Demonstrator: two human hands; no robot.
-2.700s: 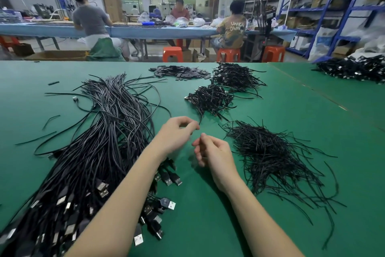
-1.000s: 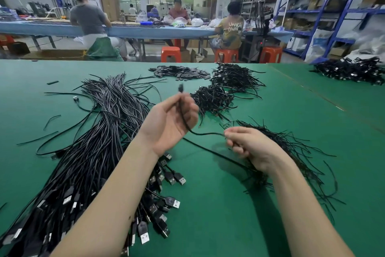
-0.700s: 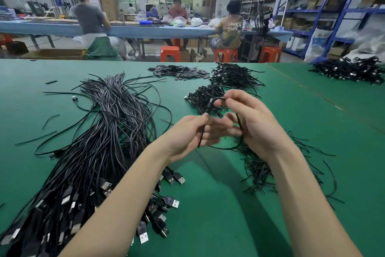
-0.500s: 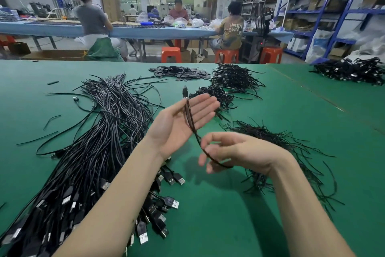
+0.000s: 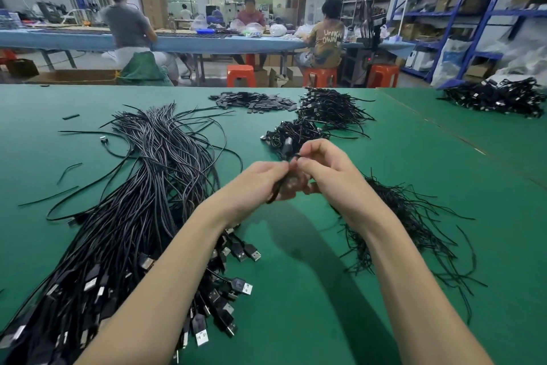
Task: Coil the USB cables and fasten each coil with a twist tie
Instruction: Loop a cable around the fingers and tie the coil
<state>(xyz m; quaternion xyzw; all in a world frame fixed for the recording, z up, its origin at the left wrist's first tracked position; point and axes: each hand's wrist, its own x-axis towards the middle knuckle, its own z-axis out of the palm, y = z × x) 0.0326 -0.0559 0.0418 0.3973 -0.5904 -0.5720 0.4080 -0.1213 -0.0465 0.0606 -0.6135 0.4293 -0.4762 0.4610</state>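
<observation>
Above the green table, my left hand grips a small coil of black USB cable, most of it hidden between my fingers. My right hand pinches the top of that same coil, fingertips meeting the left hand's; a black plug end sticks up behind them. A big bundle of loose USB cables lies on the left with plugs toward me. To the right, under my right forearm, a heap of thin black twist ties is spread out.
Finished coils are piled ahead and further back. A flat heap of small black pieces lies at the far edge, another cable pile at the far right. People sit at a blue bench beyond.
My left hand took up a cable and my right hand wound it round the left palm in loops. Both hands have now come together on the small coil.
</observation>
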